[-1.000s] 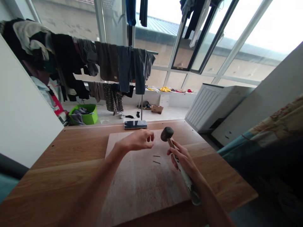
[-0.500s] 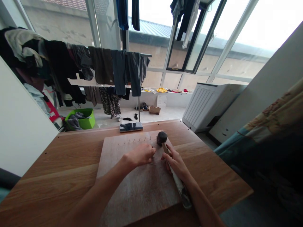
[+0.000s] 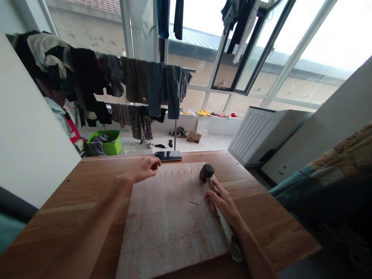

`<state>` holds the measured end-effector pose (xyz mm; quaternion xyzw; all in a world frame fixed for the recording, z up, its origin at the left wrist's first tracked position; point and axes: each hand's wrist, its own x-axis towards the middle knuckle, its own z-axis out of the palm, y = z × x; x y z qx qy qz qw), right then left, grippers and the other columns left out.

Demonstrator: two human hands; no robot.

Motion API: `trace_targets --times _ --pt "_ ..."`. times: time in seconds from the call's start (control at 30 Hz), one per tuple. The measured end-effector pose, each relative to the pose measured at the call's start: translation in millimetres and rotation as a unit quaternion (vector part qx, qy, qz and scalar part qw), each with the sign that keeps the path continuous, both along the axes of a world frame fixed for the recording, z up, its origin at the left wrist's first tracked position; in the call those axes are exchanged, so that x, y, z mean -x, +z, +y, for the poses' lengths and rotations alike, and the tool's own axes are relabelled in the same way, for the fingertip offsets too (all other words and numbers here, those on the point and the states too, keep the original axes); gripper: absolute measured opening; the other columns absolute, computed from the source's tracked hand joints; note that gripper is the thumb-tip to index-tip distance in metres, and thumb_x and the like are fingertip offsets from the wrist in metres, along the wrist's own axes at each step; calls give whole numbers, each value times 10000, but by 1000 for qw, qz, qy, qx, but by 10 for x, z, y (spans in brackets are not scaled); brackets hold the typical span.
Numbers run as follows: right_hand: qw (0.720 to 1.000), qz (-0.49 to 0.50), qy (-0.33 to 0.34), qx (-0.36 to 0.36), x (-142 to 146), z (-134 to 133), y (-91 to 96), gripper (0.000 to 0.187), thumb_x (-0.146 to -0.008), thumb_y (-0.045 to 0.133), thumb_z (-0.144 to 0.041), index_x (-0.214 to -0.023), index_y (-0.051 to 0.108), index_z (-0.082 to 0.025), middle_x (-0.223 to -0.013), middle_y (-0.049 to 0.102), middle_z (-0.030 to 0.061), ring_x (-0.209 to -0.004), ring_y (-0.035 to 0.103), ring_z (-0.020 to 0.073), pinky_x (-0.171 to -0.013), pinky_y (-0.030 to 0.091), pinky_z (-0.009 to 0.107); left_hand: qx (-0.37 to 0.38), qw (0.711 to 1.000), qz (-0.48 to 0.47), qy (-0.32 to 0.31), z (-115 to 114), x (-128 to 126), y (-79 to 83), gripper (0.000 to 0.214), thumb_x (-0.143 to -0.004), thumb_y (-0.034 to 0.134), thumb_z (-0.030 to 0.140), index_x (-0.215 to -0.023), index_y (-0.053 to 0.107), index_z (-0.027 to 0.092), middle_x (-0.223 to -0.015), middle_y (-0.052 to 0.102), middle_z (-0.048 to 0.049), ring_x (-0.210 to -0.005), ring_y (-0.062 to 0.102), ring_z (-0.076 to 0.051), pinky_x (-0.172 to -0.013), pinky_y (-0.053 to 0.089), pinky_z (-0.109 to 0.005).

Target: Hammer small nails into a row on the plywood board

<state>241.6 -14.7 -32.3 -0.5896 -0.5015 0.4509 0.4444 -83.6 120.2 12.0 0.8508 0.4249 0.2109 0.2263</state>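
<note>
Big oak-coloured wooden table [image 3: 72, 193] carrying pale square plywood board [image 3: 171, 228]. Right hand [image 3: 223, 205] clenching black rubber mallet [image 3: 207, 172], head resting on board. Left hand [image 3: 143, 169] – fingers pinched, contents unclear – now shifting from board middle to far-left nail row [image 3: 177, 171]; one loose thin steel nail [image 3: 193, 202] remaining, likely lining up another.

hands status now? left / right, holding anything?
Left hand: fingers pinched at the board's far left; contents cannot be told.
Right hand: closed on the mallet.

Head-worn camera looks forward-down, close over hands.
</note>
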Motion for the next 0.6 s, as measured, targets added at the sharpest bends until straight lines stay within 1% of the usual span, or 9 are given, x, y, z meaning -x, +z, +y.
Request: trace_targets --times 0.07,0.13,0.23,0.33,0.6 --pt "1000 1 -3 0 -1 2 -15 672 -805 599 -477 -1379 438 -167 -738 652 -15 -332 455 92 -281 366 224 32 999 -42 1 62 61 -85 236 -698 601 126 -923 652 172 -784 681 -5 -699 624 -145 -651 489 -245" --pt "1000 -1 -7 -2 -1 4 -27 693 -800 601 -488 -1386 436 -156 -733 650 -13 -333 451 94 -278 369 226 59 996 -71 -7 88 62 -166 224 -692 618 131 -910 653 170 -797 702 -8 -706 643 -144 -660 516 -246" --pt "1000 -6 -10 -4 1 -2 -28 746 -780 606 -530 -1395 430 -146 -723 648 -13 -332 449 99 -274 365 231 59 994 -91 -11 90 9 -246 200 -699 626 126 -893 656 168 -799 716 -10 -708 657 -137 -674 536 -242" --pt "1000 -11 -5 -6 2 -13 -15 772 -777 604 -560 -1401 425 -143 -725 649 -13 -333 442 94 -282 367 233 51 993 -105 -6 75 -44 -272 189 -719 630 125 -902 652 170 -814 725 -10 -722 669 -137 -703 549 -246" --pt "1000 -9 -9 2 0 -4 -7 808 -759 596 -569 -1412 403 -135 -721 641 -17 -332 433 88 -289 360 231 86 991 -98 3 45 -57 -300 191 -726 637 131 -913 631 170 -810 744 -33 -746 698 -162 -701 553 -257"
